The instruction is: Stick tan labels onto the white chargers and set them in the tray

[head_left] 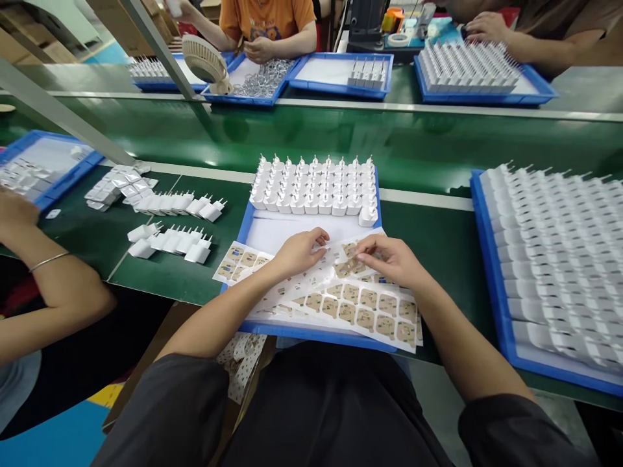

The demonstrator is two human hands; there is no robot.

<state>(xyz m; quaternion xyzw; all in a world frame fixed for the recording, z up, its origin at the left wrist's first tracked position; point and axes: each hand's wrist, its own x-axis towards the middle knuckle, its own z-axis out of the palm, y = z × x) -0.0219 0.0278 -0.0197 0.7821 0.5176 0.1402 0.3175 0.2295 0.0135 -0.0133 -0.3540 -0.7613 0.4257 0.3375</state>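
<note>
A sheet of clear stickers (314,275) lies over the near half of a blue tray (311,333), on top of other sticker sheets (366,311) with brownish rounded squares. My left hand (302,251) is closed, fingers curled and thumb against the upper edge of the clear sheet. With thumb and forefinger, my right hand (392,259) pinches a small see-through sticker (354,254) above the sheets; its edges are hard to make out. Beyond my hands, rows of white plug chargers (311,188) stand in the tray, pins up. One charger (368,214) stands nearer at the right end.
Loose chargers (178,243) lie on the green table at left, near a pile of white pieces (119,186). A full charger tray (559,259) stands at right. A co-worker's arm (53,272) is at left. Across the green divider are people, more trays and a fan (207,61).
</note>
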